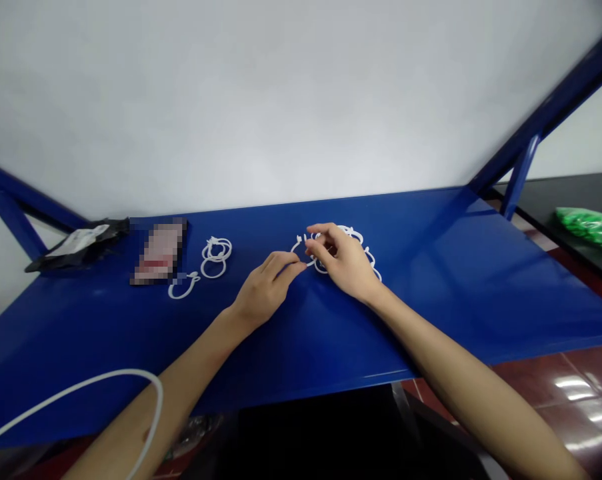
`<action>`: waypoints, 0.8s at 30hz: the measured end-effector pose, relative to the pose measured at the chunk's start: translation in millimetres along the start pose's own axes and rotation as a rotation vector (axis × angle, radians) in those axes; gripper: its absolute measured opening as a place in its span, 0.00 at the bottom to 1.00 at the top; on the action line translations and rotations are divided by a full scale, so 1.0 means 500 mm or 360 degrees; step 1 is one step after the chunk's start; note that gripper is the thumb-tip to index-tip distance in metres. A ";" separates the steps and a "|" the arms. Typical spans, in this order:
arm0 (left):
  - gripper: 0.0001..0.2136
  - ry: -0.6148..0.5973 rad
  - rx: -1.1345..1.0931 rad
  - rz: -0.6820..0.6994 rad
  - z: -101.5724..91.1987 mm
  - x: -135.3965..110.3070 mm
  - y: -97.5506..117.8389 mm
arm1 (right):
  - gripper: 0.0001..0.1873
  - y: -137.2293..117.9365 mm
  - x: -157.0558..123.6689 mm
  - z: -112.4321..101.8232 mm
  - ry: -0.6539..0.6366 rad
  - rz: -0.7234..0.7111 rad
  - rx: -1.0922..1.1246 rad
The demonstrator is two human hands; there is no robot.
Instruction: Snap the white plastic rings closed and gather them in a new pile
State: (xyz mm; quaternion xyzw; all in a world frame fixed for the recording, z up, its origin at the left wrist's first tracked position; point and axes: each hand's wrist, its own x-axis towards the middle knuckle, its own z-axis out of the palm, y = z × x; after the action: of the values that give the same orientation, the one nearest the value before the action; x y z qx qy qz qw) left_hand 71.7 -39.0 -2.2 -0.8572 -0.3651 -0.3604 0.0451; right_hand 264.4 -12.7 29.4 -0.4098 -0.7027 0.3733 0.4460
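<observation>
My left hand [263,288] is closed in a pinch on a white plastic ring [295,246], which looks like a shower curtain ring with a gap at its top. Beside that gap is my right hand [345,259], with its thumb and forefinger curved and apart; whether they touch the ring is hard to make out. Under and behind the right hand lies a pile of similar white rings [373,257], partly hidden by it. To the left, several more rings [215,250] lie together, and a single ring [182,291] sits nearer the front edge.
A blue metal table [431,267] stands against a white wall. On its left lie a black plastic packet [81,243] and a blurred-out flat object [161,253]. A white cable [105,375] loops over my left forearm. Green packaged items [591,227] rest on a dark surface at right.
</observation>
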 end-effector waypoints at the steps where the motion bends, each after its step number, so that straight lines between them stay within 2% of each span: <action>1: 0.11 0.0033 0.0021 0.0021 -0.003 0.001 0.001 | 0.09 0.002 0.000 0.001 -0.0014 0.0007 0.0021; 4: 0.10 0.0174 0.0019 0.0024 -0.018 0.007 0.012 | 0.09 0.004 -0.002 0.005 -0.0076 0.0004 0.0054; 8: 0.10 0.0400 -0.0156 -0.0318 -0.038 0.020 0.022 | 0.10 0.001 -0.008 0.009 -0.0039 -0.0044 0.0008; 10: 0.07 0.0342 -0.0266 -0.0502 -0.042 0.026 0.022 | 0.11 -0.001 -0.012 0.009 -0.0043 -0.0080 -0.0044; 13: 0.06 0.0145 -0.0399 -0.0643 -0.040 0.031 0.019 | 0.11 -0.003 -0.016 0.010 -0.0104 -0.0138 -0.0127; 18: 0.04 0.0090 -0.0491 -0.0597 -0.033 0.026 0.016 | 0.11 0.001 -0.019 0.008 -0.0175 -0.0259 -0.0171; 24: 0.10 0.0108 -0.0241 -0.0281 -0.024 0.007 0.006 | 0.08 0.011 -0.024 0.006 -0.0269 -0.0418 -0.0305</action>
State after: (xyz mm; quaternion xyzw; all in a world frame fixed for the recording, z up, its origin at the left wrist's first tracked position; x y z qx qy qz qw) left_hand 68.4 -43.3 9.4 -0.8100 -0.4091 -0.4183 -0.0393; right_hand 266.1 -22.1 19.6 -0.3222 -0.8174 0.2764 0.3893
